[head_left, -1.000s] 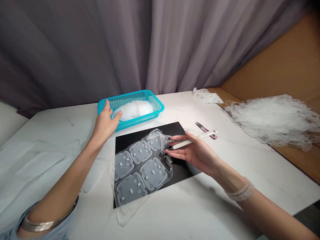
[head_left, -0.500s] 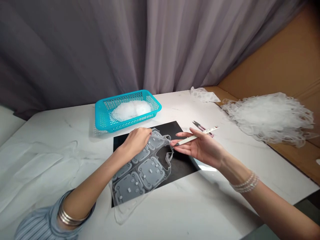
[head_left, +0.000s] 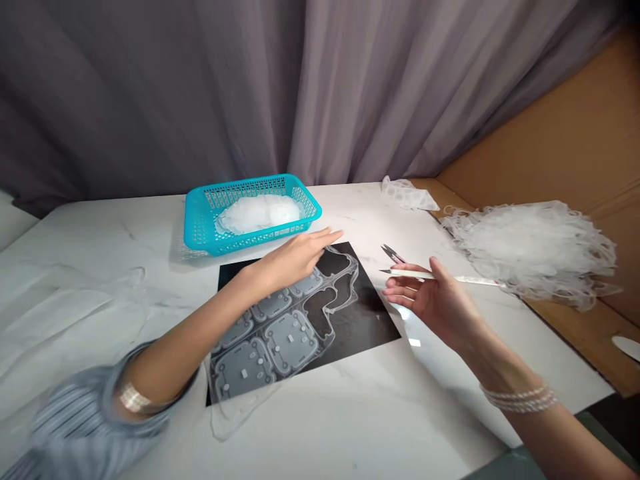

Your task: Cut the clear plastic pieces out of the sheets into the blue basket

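A translucent moulded sheet (head_left: pixel 293 341) with rounded-square parts lies on a black mat (head_left: pixel 367 320); part of its edge overhangs the mat at the front left. My left hand (head_left: pixel 295 259) is stretched out over the sheet's far part, fingers extended, covering some of it. My right hand (head_left: pixel 433 300) is off the mat's right edge, palm turned up, closed on a slim white pen-shaped tool (head_left: pixel 463 279) with a dark pointed tip aimed left. Just beyond that tip, small snips (head_left: pixel 393 254) with dark blades and pinkish handles lie on the table, partly hidden.
A blue basket (head_left: pixel 197 247) holding a pile of whitish pieces (head_left: pixel 260 213) stands behind the mat. To the right is a heap of translucent scraps (head_left: pixel 535 247) by a cardboard wall (head_left: pixel 565 127). More clear sheets (head_left: pixel 60 313) lie at left, and a small perforated piece (head_left: pixel 407 195) at the back.
My left hand has let go of the sheet, straightened its fingers and shifted right and away. My right hand has drawn back right with the tool, whose tip has left the sheet.
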### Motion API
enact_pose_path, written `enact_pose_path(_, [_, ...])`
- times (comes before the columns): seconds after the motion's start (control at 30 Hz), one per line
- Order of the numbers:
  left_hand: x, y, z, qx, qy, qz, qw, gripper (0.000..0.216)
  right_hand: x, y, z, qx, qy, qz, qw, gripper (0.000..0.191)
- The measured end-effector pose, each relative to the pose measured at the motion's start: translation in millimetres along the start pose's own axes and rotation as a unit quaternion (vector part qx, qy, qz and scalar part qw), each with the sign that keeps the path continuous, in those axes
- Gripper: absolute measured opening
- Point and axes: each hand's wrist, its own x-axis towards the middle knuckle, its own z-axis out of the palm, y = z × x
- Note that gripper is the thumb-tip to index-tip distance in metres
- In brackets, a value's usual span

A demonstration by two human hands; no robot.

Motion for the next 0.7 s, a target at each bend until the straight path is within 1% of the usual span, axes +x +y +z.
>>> enact_pose_path(0.07, [-34, -8, 1, 0.017, -0.035, -0.034, 0.999, 0.046, -3, 2, 21, -0.053, 0.02, -0.054, 0.997, 0.05])
enact_pose_path(0.13, [-69, -10, 5, 0.052, -0.054, -0.078, 0.994, 0.044, -2, 7, 51, -0.137, 0.012, -0.107, 0.985, 0.048])
enact_pose_path(0.2, [-97, -10, 14, 0.091, -0.06, -0.107, 0.988, 0.044, 4, 15, 81, -0.233, -0.036, -0.146, 0.961, 0.041])
enact_pose_path(0.27, [-114, -8, 25, 0.117, -0.047, -0.114, 0.985, 0.045, 13, 27, 105, -0.303, -0.092, -0.175, 0.932, 0.034])
enact_pose_path(0.3, [-119, -7, 30, 0.125, -0.038, -0.11, 0.985, 0.044, 18, 33, 114, -0.324, -0.112, -0.186, 0.921, 0.032])
enact_pose_path(0.37, [-122, -6, 38, 0.139, -0.02, -0.095, 0.986, 0.042, 26, 44, 124, -0.359, -0.132, -0.206, 0.901, 0.029])
enact_pose_path(0.47, [-122, -5, 42, 0.163, -0.015, -0.078, 0.983, 0.038, 30, 53, 132, -0.416, -0.132, -0.236, 0.868, 0.026])
enact_pose_path(0.6, [-125, -1, 39, 0.18, -0.006, -0.079, 0.98, 0.032, 23, 51, 140, -0.481, -0.12, -0.266, 0.827, 0.026])
enact_pose_path(0.7, [-127, 2, 38, 0.185, 0.003, -0.082, 0.979, 0.029, 18, 46, 146, -0.504, -0.127, -0.269, 0.811, 0.026])
